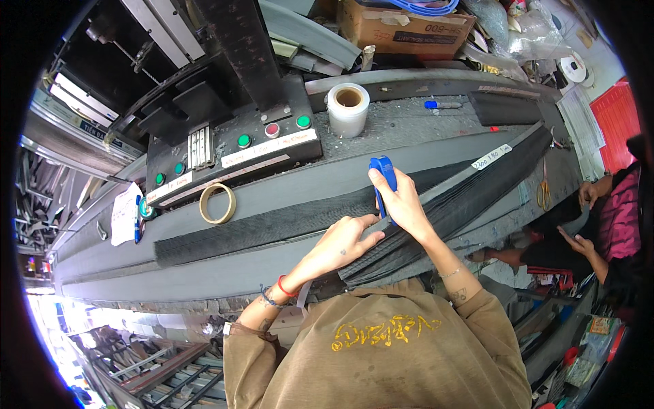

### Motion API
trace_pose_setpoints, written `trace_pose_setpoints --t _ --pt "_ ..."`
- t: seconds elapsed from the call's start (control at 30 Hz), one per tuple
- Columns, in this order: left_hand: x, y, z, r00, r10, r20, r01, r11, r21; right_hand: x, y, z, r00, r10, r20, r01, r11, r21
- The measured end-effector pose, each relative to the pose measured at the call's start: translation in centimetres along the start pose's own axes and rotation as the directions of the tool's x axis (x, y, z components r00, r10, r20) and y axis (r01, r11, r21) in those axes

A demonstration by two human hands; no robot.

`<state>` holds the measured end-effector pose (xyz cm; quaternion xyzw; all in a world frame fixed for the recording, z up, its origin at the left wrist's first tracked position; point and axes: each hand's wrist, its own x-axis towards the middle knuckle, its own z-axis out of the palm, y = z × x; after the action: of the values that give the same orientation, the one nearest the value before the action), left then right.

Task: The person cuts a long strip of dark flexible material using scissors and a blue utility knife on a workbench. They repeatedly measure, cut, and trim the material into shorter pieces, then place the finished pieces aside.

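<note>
My right hand (pixel 400 204) is wrapped around a blue tool that looks like a hand stapler (pixel 385 175). Its lower end is at the edge of a black pleated mesh (pixel 449 204), which lies folded along a thin grey strip on the bench. Just left of the tool, my left hand (pixel 344 242) grips the mesh edge between thumb and fingers. A white label (pixel 492 157) sits on the strip farther right. Another flat length of black mesh (pixel 272 228) stretches off to the left. My right hand and the tool partly hide where the tool meets the mesh.
Behind the hands are a film roll (pixel 348 111), a tape ring (pixel 218 204) and a black control box (pixel 235 163) with buttons. A blue marker (pixel 443 105) lies farther back; yellow-handled scissors (pixel 543 193) lie right. Another person (pixel 623 211) is at the right.
</note>
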<state>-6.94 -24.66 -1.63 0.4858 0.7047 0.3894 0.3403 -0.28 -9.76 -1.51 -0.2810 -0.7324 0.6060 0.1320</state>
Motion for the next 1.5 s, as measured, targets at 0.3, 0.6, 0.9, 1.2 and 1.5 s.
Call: trace_pose_setpoints --t 0.3,0.6,0.9,1.2,1.5 --pt "-0.1 1.1 -0.3 1.0 -0.029 0.005 0.028 0.993 0.113 0.0 0.5 0.0 0.999 -0.048 0.003 0.048 0.998 -0.027" --pt "0.3 0.7 0.3 0.998 0.048 -0.052 -0.035 0.973 0.229 0.9 2.0 0.2 0.997 -0.075 0.019 0.075 0.996 0.045" --pt "1.0 0.1 1.4 0.994 0.052 -0.095 -0.011 0.922 0.386 1.5 3.4 1.1 0.971 -0.23 -0.067 0.235 0.969 0.077" --pt "-3.9 -0.4 -4.0 0.933 -0.295 0.206 0.326 0.935 -0.141 0.2 1.2 1.1 0.952 -0.25 -0.177 0.279 0.946 0.164" --pt "-5.8 -0.3 -2.8 0.972 -0.23 -0.043 0.219 0.961 -0.17 0.4 -2.6 -1.0 0.939 -0.03 -0.341 0.199 0.858 0.473"
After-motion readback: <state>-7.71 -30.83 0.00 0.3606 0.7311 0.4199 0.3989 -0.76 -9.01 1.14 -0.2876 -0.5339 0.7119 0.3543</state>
